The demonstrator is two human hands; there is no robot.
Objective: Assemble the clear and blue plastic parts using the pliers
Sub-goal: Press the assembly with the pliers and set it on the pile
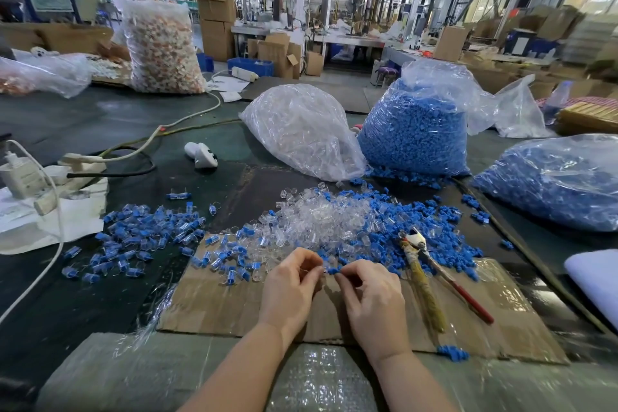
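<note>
- Head view: the left hand (pixel 290 281) and right hand (pixel 371 294) meet over a cardboard sheet (pixel 234 308) lying on the bench (pixel 83 117).
- The right hand's grip is pinched together on a small blue part (pixel 332 270); the left hand's fingers curl toward it and seem to pinch a clear part (pixel 316 268), though the clear plastic is hard to make out against the fingers.
- The pliers (pixel 431 264) lie untouched just to the right of the hands, their head resting in the loose parts and their handles pointing back toward the person.
- Just beyond the hands lies a heap of loose clear parts (pixel 321 217), with loose blue parts (pixel 428 221) to its right.
- To the left lies a scatter of joined clear-and-blue pieces (pixel 143 237), so I judge a fair batch is done.
- Much is left: a bag of clear parts (pixel 301 130) and a bag of blue parts (pixel 414 137) stand behind, both well filled, with another filled bag (pixel 551 177) at the right.
- The piece in hand looks to be at the fitting-together stage, with the pliers step not yet done.
</note>
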